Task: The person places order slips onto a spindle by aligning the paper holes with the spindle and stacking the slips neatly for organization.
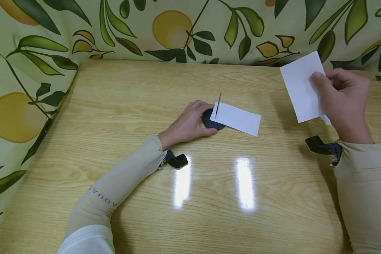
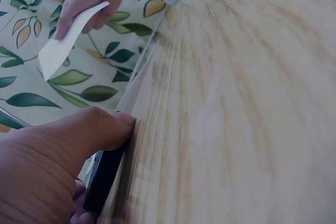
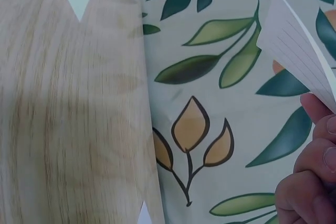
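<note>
My left hand point(image 1: 188, 123) grips the round black base of a receipt spike point(image 1: 207, 121), thumb on the near side and fingers on the far side. A thin upright pin point(image 1: 218, 106) rises from that base. Pierced near one end by the pin, a white paper slip point(image 1: 239, 120) extends to the right over the table. Up at the right, my right hand point(image 1: 347, 97) pinches another white paper point(image 1: 301, 88), thumb on its face. Faint ruled lines show on this paper point(image 3: 291, 38) in the right wrist view. The left wrist view has the black base point(image 2: 105, 177) under the left thumb.
A small white paper corner point(image 1: 326, 120) shows below the right hand. The wooden table point(image 1: 130, 88) meets a leaf-and-fruit patterned cloth point(image 1: 206, 46) at its back and left. Black wrist cameras point(image 1: 177, 161) sit on both sleeves. Two bright reflections lie on the tabletop.
</note>
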The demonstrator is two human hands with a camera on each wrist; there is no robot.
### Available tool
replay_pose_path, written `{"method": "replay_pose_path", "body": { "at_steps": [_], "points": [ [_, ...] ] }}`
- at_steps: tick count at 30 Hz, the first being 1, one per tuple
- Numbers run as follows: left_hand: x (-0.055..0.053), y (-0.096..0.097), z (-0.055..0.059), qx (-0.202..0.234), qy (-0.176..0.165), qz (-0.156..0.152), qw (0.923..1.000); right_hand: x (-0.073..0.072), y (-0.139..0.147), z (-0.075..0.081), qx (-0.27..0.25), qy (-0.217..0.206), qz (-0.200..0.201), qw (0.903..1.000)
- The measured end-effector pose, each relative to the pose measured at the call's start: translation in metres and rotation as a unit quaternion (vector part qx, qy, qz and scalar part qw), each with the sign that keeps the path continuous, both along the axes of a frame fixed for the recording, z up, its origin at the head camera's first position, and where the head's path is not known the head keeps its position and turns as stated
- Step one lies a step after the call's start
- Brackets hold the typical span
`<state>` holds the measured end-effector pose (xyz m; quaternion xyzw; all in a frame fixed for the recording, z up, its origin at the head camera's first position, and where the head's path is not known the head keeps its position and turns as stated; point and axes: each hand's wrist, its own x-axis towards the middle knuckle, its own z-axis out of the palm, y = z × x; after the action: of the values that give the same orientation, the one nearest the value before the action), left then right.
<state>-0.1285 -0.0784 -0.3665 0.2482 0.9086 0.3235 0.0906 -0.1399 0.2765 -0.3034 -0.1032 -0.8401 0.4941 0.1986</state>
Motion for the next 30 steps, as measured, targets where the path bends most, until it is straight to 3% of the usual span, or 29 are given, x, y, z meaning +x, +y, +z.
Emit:
{"method": "replay_pose_path", "body": {
  "at_steps": [21,30],
  "points": [
    [-0.001,-0.002,0.002,-0.008,-0.005,-0.007,0.9999,0.008,-0.027,0.006,-0.005,0.058,0.046,0.9972],
    [-0.002,-0.001,0.002,-0.008,-0.011,-0.009,0.9999,0.011,-0.046,0.008,-0.006,0.048,0.076,0.9959]
  ]
}}
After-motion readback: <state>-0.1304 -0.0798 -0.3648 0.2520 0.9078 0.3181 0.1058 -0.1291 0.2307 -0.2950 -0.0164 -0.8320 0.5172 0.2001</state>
